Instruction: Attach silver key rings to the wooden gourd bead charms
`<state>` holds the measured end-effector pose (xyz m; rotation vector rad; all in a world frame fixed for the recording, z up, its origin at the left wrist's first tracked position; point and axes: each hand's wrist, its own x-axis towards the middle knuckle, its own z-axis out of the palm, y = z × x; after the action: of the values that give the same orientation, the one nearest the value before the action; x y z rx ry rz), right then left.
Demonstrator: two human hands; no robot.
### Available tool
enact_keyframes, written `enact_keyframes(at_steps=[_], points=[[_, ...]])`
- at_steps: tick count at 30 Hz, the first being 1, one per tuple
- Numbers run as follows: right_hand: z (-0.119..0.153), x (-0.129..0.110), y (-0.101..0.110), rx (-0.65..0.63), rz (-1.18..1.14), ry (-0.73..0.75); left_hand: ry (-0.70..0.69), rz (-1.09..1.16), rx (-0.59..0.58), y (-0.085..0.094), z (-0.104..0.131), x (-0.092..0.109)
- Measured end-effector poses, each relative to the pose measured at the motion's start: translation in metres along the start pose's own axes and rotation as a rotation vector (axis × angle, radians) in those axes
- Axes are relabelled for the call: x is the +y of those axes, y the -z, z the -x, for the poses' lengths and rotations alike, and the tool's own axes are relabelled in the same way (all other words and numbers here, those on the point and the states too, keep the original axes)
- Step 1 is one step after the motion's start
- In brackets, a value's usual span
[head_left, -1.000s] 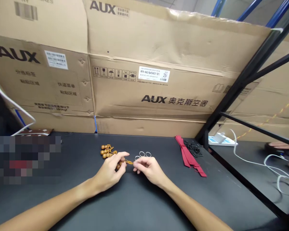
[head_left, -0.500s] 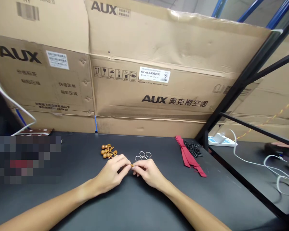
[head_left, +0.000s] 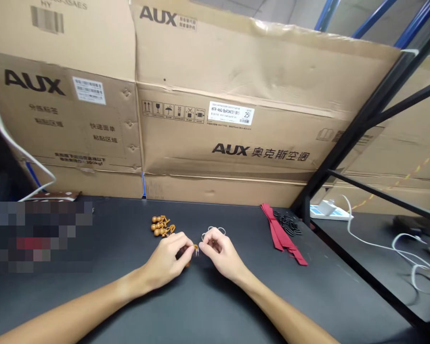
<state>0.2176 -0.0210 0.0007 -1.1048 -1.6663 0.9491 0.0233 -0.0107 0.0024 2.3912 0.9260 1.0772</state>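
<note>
My left hand (head_left: 170,253) is closed in a pinch on the orange-brown cord of a small wooden gourd pendant (head_left: 188,264), whose body mostly hides beneath the fingers. From the cord end, just past the fingertips, hangs a silver split ring (head_left: 197,251). My right hand (head_left: 220,253) is close beside that ring, thumb and forefinger drawn together; I cannot make out anything between them. More gourd pendants (head_left: 157,227) with looped cords lie beyond my left hand. Behind my right hand are several silver rings (head_left: 221,230), partly covered by it.
Red fabric strips (head_left: 281,234) lie to the right, next to a pile of black clips (head_left: 289,223). Cardboard boxes (head_left: 215,134) stand along the back of the dark table (head_left: 165,310). A black metal frame (head_left: 351,126), white power strip (head_left: 333,210) and cables are at right.
My hands were touching at the fingertips over the cord. Now my right fingers have drawn slightly away and up, over the loose rings, and the ring on the cord shows in the gap.
</note>
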Motion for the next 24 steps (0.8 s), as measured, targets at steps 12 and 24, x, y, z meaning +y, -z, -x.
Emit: enact_keyframes(at_steps=[12, 24], points=[[0.0018, -0.0022, 0.0003, -0.135, 0.106, 0.098, 0.085, 0.069, -0.035, -0.0006, -0.0019, -0.0019], [-0.0004, 0.0007, -0.0005, -0.137, 0.119, 0.040, 0.088, 0.016, -0.014, -0.0017, -0.0025, -0.0021]])
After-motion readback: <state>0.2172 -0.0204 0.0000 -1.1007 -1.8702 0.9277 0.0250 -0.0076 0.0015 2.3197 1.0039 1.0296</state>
